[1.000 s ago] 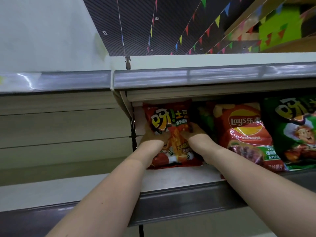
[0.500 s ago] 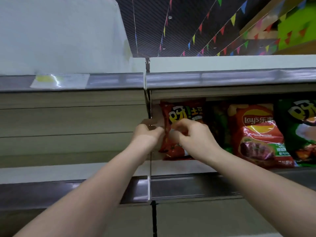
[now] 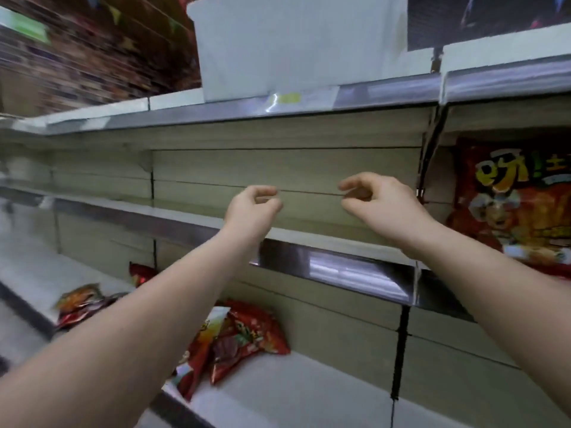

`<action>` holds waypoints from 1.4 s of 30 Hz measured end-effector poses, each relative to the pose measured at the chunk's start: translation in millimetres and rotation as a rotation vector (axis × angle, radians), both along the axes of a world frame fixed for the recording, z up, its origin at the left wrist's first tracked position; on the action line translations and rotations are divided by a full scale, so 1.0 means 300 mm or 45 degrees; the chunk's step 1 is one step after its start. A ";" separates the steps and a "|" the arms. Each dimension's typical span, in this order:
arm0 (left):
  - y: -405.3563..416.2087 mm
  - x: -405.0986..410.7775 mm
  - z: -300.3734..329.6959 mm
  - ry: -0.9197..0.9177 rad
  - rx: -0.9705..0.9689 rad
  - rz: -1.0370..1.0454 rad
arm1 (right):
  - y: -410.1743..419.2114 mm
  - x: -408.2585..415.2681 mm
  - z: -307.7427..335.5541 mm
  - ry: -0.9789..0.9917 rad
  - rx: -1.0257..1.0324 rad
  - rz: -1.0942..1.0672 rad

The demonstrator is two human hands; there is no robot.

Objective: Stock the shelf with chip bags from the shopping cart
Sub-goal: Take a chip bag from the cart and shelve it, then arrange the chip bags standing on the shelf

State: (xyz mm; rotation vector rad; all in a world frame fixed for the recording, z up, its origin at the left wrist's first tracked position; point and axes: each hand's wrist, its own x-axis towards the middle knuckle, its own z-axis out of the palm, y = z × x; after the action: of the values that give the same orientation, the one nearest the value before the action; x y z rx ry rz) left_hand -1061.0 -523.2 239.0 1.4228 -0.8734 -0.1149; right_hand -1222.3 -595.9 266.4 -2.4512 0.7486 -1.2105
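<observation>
A red chip bag [image 3: 513, 208] with yellow lettering stands upright on the middle shelf [image 3: 321, 242] at the far right. My left hand [image 3: 251, 208] and my right hand [image 3: 383, 202] hover in front of the bare part of that shelf, left of the bag, both with loosely curled fingers and holding nothing. Several red chip bags [image 3: 244, 335] lie flat on the lower shelf [image 3: 293, 393], below my left forearm. More bags [image 3: 83, 301] lie further left on it. No shopping cart is in view.
A white box [image 3: 296, 44] stands on the top shelf [image 3: 234, 109]. A shelf bracket [image 3: 428, 162] divides the bare bay from the stocked one. Blurred store shelving fills the upper left.
Both hands have let go of the red bag and drawn back to the left. The view has swung left and down, bringing the lower shelf into sight.
</observation>
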 end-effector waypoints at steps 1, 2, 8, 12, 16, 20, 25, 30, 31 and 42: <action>0.032 0.015 -0.009 0.005 0.001 0.037 | 0.015 0.031 -0.003 -0.015 0.011 0.058; 0.067 0.030 -0.017 -0.005 0.008 0.076 | 0.034 0.065 -0.007 -0.021 0.015 0.117; 0.293 0.133 -0.091 0.004 0.029 0.373 | 0.188 0.280 -0.067 0.013 0.070 0.464; 0.450 0.215 -0.145 0.055 0.070 0.512 | 0.294 0.419 -0.122 0.095 0.074 0.589; 0.602 0.316 -0.200 0.133 0.087 0.576 | 0.403 0.564 -0.183 0.151 0.131 0.703; 0.754 0.457 -0.249 0.175 0.100 0.654 | 0.533 0.746 -0.242 0.195 0.229 0.789; 0.942 0.678 -0.317 0.260 0.151 0.746 | 0.697 1.001 -0.320 0.249 0.303 0.888; 1.119 0.883 -0.405 0.354 0.239 0.805 | 0.842 1.245 -0.426 0.349 0.429 0.972; 1.150 0.917 -0.426 0.369 0.259 0.810 | 0.868 1.290 -0.454 0.373 0.444 0.988; 1.303 1.239 -0.798 0.715 0.529 0.881 | 0.953 1.682 -0.871 0.788 0.663 1.051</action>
State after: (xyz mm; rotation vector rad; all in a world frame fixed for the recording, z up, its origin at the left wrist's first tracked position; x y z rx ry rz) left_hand -689.4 -132.3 -0.4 1.8771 0.1375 -0.1629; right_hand -717.6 -310.0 5.1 -2.2577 0.0845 0.0508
